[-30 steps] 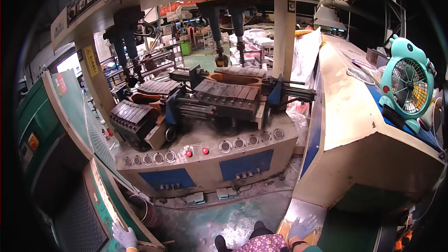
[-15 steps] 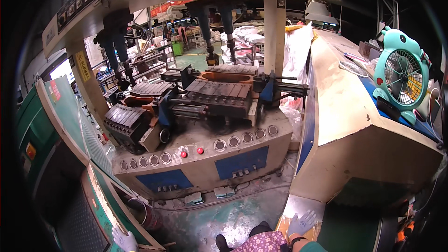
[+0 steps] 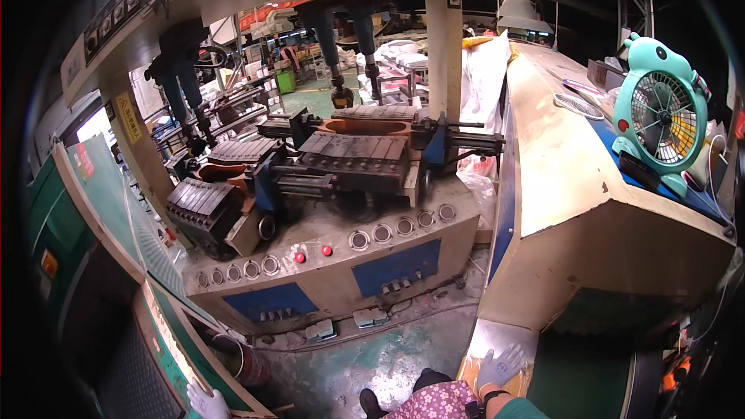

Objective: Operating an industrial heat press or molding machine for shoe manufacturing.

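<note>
My gloved left hand (image 3: pixel 208 401) rests with spread fingers on the edge of the green cabinet frame (image 3: pixel 167 341) at the lower left. On the right, my gloved right hand (image 3: pixel 501 366) lies flat, fingers apart, on the metal and wooden ledge (image 3: pixel 504 339) beside a dark green belt (image 3: pixel 582 376). Neither hand holds anything. Before me stands a two-station press (image 3: pixel 326 264) with segmented metal clamp blocks (image 3: pixel 357 157), brown curved moulds (image 3: pixel 365 126), round gauges (image 3: pixel 358 240) and two red buttons (image 3: pixel 299 257). Vertical cylinders (image 3: pixel 327 43) hang over the moulds.
A large beige machine housing (image 3: pixel 574 186) stands on the right with a turquoise fan (image 3: pixel 662 116) on top. Pale foot pedals (image 3: pixel 371 318) and a cable lie on the green floor (image 3: pixel 365 365). A bucket (image 3: pixel 240 361) stands by the left cabinet.
The view has shifted slightly, so the press sits a little farther left in the picture. Both hands stay on the same surfaces.
</note>
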### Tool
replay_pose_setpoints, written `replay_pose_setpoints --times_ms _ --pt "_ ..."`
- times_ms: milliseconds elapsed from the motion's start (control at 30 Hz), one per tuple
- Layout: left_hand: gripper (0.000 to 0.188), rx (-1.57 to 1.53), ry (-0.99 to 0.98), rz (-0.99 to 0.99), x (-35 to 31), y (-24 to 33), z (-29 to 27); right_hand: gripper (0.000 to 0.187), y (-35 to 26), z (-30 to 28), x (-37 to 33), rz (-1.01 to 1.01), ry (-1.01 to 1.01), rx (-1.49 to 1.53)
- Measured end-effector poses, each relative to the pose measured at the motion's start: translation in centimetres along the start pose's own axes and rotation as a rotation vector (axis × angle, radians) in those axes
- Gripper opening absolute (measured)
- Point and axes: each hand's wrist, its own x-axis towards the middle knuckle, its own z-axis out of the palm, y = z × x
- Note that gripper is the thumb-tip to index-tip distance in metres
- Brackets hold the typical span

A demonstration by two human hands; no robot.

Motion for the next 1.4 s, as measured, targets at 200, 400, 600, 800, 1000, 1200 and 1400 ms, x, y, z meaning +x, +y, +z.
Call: replay_pose_setpoints --times_ms 200,400,600,800,1000,1200,1400 --pt "0.064 -0.029 0.02 0.015 0.1 -0.3 0.3 0.074 0.1 0.4 0.0 0.002 0.035 0.033" --pt "0.064 -0.014 0.02 0.029 0.1 -0.3 0.2 0.074 0.0 0.2 0.0 0.014 0.016 0.026" --pt "0.065 0.019 0.03 0.013 0.0 -0.5 0.6 0.074 -0.1 0.3 0.0 0.014 0.025 0.006" --pt "0.066 0.004 -0.002 -0.017 0.0 0.0 0.0 0.073 -0.1 0.3 0.0 0.015 0.032 0.001" --pt "0.065 -0.027 -0.03 -0.019 -0.1 0.6 -0.8 0.075 -0.1 -0.1 0.1 0.024 -0.047 -0.001" --pt "0.065 -0.035 -0.031 -0.016 0.2 -0.2 0.1 0.073 0.2 0.8 0.1 0.009 0.058 0.008" --pt "0.064 -0.046 -0.001 0.024 0.1 -0.5 0.4 0.073 0.4 1.5 0.1 -0.003 0.065 -0.005"
